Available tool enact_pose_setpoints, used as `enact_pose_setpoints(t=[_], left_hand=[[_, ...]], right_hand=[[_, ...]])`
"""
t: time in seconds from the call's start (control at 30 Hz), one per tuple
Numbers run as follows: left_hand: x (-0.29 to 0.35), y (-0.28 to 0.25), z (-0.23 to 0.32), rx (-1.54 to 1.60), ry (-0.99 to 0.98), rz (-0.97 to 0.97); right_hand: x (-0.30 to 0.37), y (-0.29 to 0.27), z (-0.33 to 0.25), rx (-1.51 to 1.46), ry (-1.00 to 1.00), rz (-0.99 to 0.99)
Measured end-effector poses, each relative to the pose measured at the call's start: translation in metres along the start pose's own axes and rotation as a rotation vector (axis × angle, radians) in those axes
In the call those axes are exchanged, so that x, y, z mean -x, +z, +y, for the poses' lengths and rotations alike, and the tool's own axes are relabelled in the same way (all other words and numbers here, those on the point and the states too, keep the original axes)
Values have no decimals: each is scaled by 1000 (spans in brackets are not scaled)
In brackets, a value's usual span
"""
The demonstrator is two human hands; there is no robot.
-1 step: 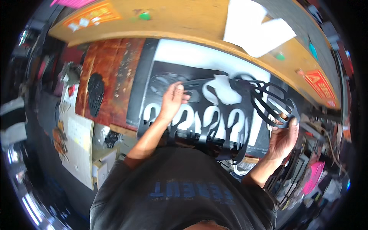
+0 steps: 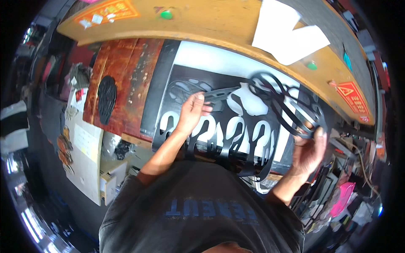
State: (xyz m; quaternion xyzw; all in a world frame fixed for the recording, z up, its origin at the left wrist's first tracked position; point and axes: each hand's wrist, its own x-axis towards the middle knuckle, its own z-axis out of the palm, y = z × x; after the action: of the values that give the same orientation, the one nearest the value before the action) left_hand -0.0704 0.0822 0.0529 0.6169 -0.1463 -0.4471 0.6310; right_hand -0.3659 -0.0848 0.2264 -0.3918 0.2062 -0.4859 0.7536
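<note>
1. The person's right grip, a bare hand, is closed on one end of a black cut-out with loops and big holes. The cut-out is a bit blurry and is up over the right part of the work surface.
2. The left grip, also a bare hand, is at the end of a dark strip. I cannot tell if it is pinching the strip.
3. Nearer the person, a black sheet with curvy holes hangs over the front edge. White shows through the holes.
4. To the left, a black bundle lies on red-brown wood.
5. A yellow-brown beam crosses the far side. It has an orange label with bits of white stuck on it, a red warning label with a triangle and writing, and two green buttons.
6. White paper lies over the beam.
7. The dark shirt has big blue letters that are partly worn.
</note>
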Motion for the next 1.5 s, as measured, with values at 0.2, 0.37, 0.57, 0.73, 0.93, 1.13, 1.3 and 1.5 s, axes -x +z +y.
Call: enact_pose_setpoints(t=[0.2, 0.37, 0.57, 0.73, 0.93, 1.13, 1.3, 1.5], left_hand=[[27, -9, 40, 927, -274, -225], [8, -98, 83, 1009, 138, -197], [-6, -243, 132, 729, -73, -291], [-11, -376, 169, 434, -121, -275], [-8, -468, 122, -1524, -2, 425], [-10, -443, 80, -1281, 341, 516], [-3, -310, 28, -325, 207, 36], [-40, -172, -3, -684, 135, -4]], right_hand=[[-36, 128, 121, -179, 385, -211], [2, 184, 230, 104, 724, -204], [47, 227, 331, 460, 853, -555], [61, 242, 347, 597, 839, -777], [73, 188, 327, 787, 927, -515], [70, 105, 253, 865, 667, -147], [43, 68, 214, 1114, 533, 117], [-1, 66, 230, 1060, 339, -75]])
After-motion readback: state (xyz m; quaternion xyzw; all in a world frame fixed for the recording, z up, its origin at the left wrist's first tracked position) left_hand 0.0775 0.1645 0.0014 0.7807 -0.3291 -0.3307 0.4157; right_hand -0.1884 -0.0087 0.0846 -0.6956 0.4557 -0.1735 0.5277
